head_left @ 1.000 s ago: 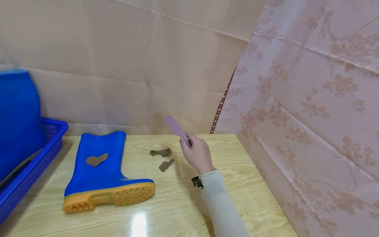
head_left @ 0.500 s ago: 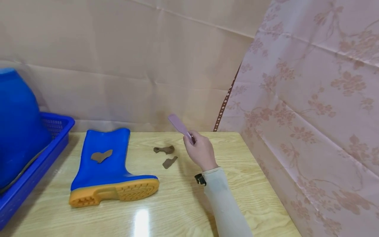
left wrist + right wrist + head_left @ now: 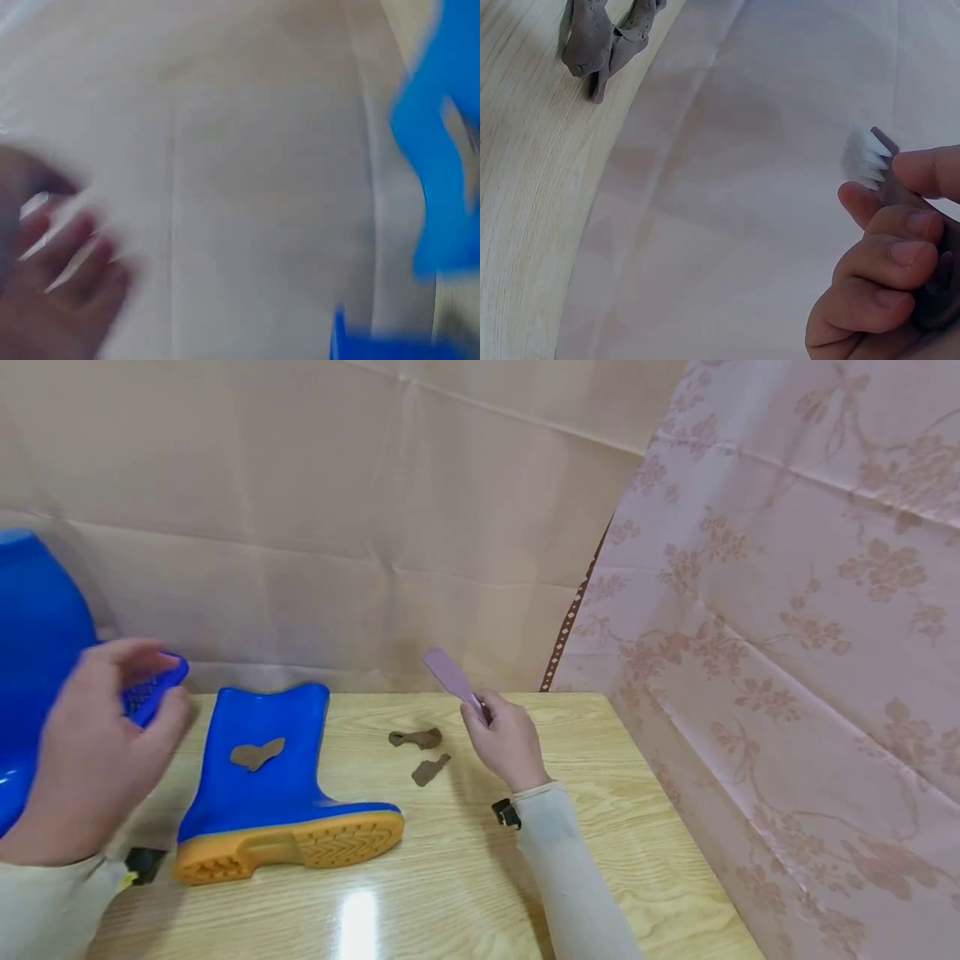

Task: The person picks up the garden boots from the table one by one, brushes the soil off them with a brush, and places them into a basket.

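My right hand (image 3: 508, 739) holds a mauve-handled brush (image 3: 450, 672) above the table; its white bristles (image 3: 865, 157) show in the right wrist view, beside my fingers. At the left, my left hand (image 3: 105, 743) is raised with fingers and thumb apart, nothing between them, overlapping a blue boot (image 3: 33, 602) and blue basket (image 3: 178, 670) in the head view. Another blue boot (image 3: 262, 714) with a yellow sole lies on its side between my hands. A brown clay-like patch (image 3: 257, 754) is on its shaft.
Two brown clay-like pieces (image 3: 431, 770) lie on the wooden table (image 3: 442, 868), between the lying boot and my right hand. A beige cloth (image 3: 315, 527) hangs behind the table. Flowered pink cloth (image 3: 787, 635) stands along the right side.
My left hand has come into view from the left, in front of the basket and the boot there. The camera view has shifted slightly; my right hand keeps holding the brush.
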The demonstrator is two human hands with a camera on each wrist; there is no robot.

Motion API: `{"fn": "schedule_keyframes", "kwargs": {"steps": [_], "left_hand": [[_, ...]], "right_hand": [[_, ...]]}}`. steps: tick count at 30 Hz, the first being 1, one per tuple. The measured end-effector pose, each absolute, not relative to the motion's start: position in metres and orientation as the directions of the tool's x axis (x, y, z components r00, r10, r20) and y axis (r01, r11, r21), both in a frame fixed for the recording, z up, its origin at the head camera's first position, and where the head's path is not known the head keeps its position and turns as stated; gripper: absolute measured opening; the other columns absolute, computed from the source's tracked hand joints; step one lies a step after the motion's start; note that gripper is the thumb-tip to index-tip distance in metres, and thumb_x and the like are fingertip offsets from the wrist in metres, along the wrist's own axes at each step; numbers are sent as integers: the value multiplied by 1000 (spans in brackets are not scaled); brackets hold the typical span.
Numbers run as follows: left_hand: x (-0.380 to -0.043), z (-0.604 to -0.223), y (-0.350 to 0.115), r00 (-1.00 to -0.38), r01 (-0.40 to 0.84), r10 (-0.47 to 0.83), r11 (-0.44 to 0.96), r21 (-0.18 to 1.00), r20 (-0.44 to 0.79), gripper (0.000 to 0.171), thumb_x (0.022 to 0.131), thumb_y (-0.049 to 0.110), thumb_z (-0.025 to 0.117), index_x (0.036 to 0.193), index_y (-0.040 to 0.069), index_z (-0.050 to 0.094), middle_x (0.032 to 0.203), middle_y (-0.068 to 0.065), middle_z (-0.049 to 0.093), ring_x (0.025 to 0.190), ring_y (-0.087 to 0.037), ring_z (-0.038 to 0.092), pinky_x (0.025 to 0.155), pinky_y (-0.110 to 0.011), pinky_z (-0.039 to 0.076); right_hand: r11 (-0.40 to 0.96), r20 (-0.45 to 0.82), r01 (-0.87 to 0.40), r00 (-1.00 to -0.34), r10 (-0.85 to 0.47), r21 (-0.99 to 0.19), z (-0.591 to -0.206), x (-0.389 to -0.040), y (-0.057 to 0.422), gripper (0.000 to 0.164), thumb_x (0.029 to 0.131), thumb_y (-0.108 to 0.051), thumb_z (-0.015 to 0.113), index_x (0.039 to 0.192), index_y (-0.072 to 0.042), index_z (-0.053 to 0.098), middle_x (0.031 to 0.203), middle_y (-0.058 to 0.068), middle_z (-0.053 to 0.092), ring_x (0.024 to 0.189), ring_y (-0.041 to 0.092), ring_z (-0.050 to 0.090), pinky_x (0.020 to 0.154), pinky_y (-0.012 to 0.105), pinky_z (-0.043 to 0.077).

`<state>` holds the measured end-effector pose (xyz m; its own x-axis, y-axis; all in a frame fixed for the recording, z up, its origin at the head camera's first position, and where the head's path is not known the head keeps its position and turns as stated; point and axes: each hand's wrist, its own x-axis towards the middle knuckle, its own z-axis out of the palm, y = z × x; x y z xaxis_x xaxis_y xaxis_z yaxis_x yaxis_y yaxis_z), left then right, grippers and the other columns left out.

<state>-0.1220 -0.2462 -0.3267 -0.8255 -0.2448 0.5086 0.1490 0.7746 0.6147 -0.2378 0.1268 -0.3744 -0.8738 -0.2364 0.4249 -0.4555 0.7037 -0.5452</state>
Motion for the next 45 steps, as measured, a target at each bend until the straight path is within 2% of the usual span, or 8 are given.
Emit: {"fn": "schedule_keyframes", "kwargs": {"steps": [3,5,7,12,20,26,36,45], "left_hand": [[-134,-330,-239,-952,138,-69,773,619,298,60,105,18,61,156,2,34,144,-31,49,131,-54,44,103,-75,38],[-140,-335,-237,-979,142,18,774,617,203,65,106,24,61,159,3,30,148,-31,47,133,-55,43,101,-76,39],[-142,-340,-236,-986,132,40,778,615,161,68,106,28,61,160,4,28,150,-31,45,134,-56,42,102,-76,39],[-144,-344,-234,-984,133,32,778,614,174,67,107,30,60,160,5,29,148,-32,46,131,-56,44,100,-76,41],[-145,-347,-227,-991,77,-7,787,612,134,69,105,30,62,160,6,28,148,-31,46,130,-55,46,98,-75,44],[-144,-344,-225,-992,78,0,788,611,126,72,105,34,61,162,8,26,152,-29,43,132,-55,44,99,-75,43],[-146,-342,-221,-990,102,22,791,603,139,71,105,32,62,162,6,27,152,-28,43,132,-53,44,100,-75,43],[-148,-340,-221,-993,93,31,795,599,114,73,104,33,63,162,7,26,153,-29,41,133,-54,43,101,-75,42]], "right_hand": [[684,437,-485,-861,-261,-545,-374,-237,124,21,104,-28,62,111,-12,74,59,-6,49,45,6,35,41,24,27],[662,451,-521,-842,-297,-538,-374,-236,121,20,104,-28,62,110,-12,74,59,-6,48,45,5,34,41,23,27],[639,467,-562,-818,-335,-526,-374,-236,119,20,105,-27,61,111,-12,73,59,-6,47,45,4,33,41,23,26],[610,514,-633,-763,-392,-476,-376,-237,117,19,104,-28,64,109,-11,73,60,-8,46,47,2,32,42,22,27],[616,571,-659,-728,-379,-432,-378,-236,121,17,102,-30,69,101,-13,73,60,-9,45,48,2,32,44,22,27],[621,583,-658,-725,-367,-426,-377,-232,120,16,100,-28,70,101,-12,73,60,-9,45,49,2,32,44,21,26],[625,595,-643,-732,-332,-442,-373,-229,117,23,97,-31,75,89,-10,68,60,-7,50,48,4,34,42,22,27],[634,597,-642,-730,-332,-432,-374,-230,115,26,97,-33,75,88,-10,67,60,-7,50,47,4,33,42,22,26]]}}
